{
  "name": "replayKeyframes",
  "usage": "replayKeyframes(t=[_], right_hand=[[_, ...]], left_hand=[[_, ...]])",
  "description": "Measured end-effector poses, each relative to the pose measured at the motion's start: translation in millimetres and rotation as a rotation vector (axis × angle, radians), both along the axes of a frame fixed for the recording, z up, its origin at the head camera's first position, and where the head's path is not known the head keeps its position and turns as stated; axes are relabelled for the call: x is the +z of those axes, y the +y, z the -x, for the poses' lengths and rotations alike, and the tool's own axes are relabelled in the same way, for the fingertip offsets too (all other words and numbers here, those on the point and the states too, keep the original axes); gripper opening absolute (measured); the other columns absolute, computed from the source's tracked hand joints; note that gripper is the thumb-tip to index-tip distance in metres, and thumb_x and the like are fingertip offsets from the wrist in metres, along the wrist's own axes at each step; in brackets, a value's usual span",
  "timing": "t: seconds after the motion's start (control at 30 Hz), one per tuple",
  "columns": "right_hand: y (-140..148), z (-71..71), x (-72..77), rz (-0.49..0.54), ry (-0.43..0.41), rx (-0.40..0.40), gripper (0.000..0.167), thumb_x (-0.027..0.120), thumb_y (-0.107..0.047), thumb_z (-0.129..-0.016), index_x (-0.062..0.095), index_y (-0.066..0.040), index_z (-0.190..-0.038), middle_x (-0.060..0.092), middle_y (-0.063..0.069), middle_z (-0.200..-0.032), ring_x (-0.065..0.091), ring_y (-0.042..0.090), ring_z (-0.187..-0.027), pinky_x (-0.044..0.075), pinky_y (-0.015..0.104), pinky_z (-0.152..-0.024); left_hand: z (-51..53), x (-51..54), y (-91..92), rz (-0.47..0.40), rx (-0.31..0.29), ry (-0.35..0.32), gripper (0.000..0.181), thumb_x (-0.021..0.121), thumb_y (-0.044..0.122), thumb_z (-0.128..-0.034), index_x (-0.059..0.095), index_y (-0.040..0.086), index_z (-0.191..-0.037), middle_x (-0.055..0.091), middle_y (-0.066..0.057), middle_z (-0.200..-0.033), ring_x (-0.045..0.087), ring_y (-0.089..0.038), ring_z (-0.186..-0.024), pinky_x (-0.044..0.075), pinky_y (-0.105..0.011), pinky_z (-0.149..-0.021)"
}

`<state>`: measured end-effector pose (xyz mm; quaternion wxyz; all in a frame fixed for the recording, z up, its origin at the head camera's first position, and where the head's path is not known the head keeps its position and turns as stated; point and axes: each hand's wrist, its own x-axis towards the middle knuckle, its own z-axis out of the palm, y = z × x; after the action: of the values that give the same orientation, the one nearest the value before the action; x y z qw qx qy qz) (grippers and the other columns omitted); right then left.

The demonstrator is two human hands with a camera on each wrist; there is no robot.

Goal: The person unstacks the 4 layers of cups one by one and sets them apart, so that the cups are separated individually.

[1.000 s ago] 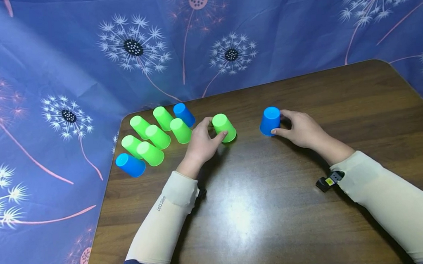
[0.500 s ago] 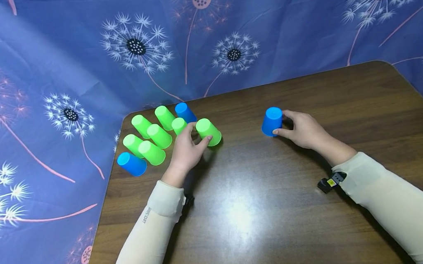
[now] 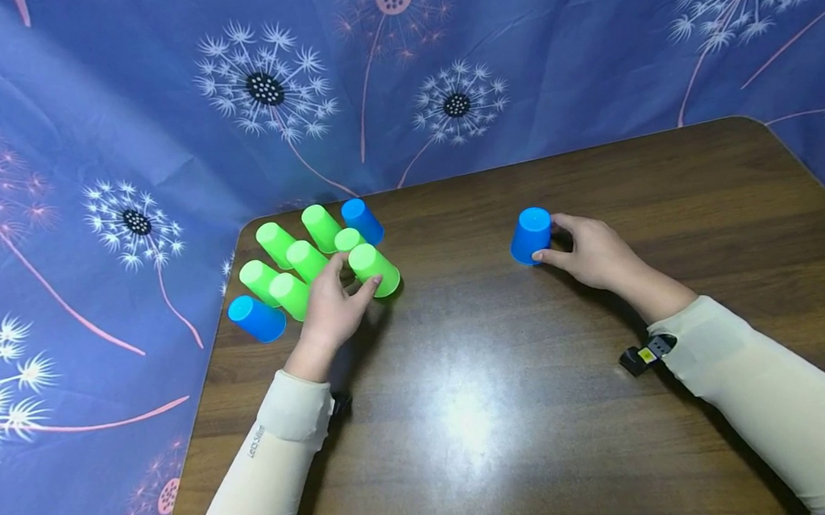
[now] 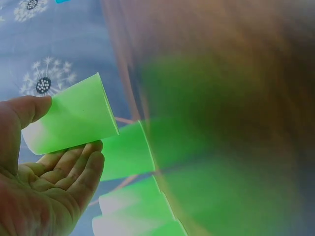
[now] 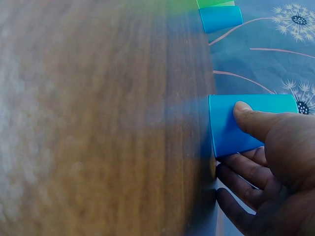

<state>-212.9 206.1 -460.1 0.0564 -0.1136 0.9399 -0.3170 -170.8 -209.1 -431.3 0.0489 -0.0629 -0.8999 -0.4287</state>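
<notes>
My left hand (image 3: 333,308) grips a green cup (image 3: 375,270), thumb on one side and fingers on the other. In the left wrist view this cup (image 4: 74,115) is upside down, its rim apparently just off the table. It is beside a cluster of upside-down green cups (image 3: 306,261), partly hiding one green cup (image 3: 349,239) behind it. Right of the middle, my right hand (image 3: 590,253) holds an upside-down blue cup (image 3: 530,236) between thumb and fingers. In the right wrist view that blue cup (image 5: 246,123) has its rim at the tabletop.
One blue cup (image 3: 257,319) stands at the near left end of the cluster, another blue cup (image 3: 362,221) at its far right. The brown wooden table (image 3: 512,411) meets a blue patterned cloth (image 3: 556,52) along its back and left edges.
My left hand has carried the green cup leftward and slightly nearer, up to the cluster. The right hand and its blue cup have stayed in place.
</notes>
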Motion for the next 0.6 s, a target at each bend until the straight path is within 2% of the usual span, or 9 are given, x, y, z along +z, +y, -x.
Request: replayKeyframes(t=[0.3, 0.6], right_hand=[[-1, -0.1, 0.3, 0.006, -0.021, -0.007, 0.066, 0.074, -0.041, -0.100, 0.051, -0.001, -0.148, 0.059, 0.027, -0.142, 0.051, 0.049, -0.133, 0.040, 0.071, -0.107], [0, 0.7, -2.0, 0.007, -0.004, -0.007, 0.066, 0.074, -0.042, -0.099, 0.053, -0.002, -0.147, 0.059, 0.028, -0.141, 0.053, 0.050, -0.132, 0.042, 0.070, -0.106]], left_hand=[[-9.1, -1.8, -23.6, 0.075, 0.079, -0.015, 0.047, 0.079, 0.031, -0.0960, 0.061, 0.005, -0.132, 0.069, -0.013, -0.127, 0.066, -0.031, -0.120, 0.054, -0.049, -0.100], [-15.0, 3.1, -40.8, 0.149, 0.116, -0.064, 0.053, 0.079, 0.030, -0.0955, 0.058, 0.002, -0.135, 0.069, -0.019, -0.125, 0.069, -0.036, -0.115, 0.057, -0.050, -0.095]])
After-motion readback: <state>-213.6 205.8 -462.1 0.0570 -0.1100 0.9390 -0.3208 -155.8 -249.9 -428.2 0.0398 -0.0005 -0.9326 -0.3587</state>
